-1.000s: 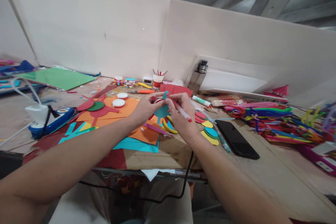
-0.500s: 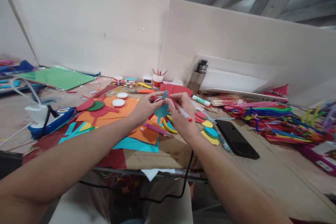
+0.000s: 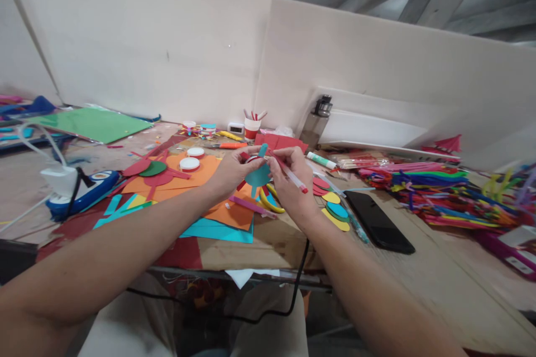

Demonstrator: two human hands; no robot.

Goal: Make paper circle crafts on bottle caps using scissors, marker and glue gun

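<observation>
Little has changed since a moment ago: my right hand point(image 3: 291, 184) stays closed on the red-tipped marker point(image 3: 293, 177). Its tip, I think, touches the teal cutout point(image 3: 257, 177) pinched in my left hand point(image 3: 232, 170), left of the black phone point(image 3: 379, 220).

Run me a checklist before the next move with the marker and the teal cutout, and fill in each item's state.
1. Left hand pinching the teal paper cutout: ok.
2. Right hand gripping the marker: ok.
3. Marker tip on the cutout: cannot tell, fingers hide it.
4. Cutout held up off the orange paper: ok.
5. Black phone apart from both hands: ok.
</observation>
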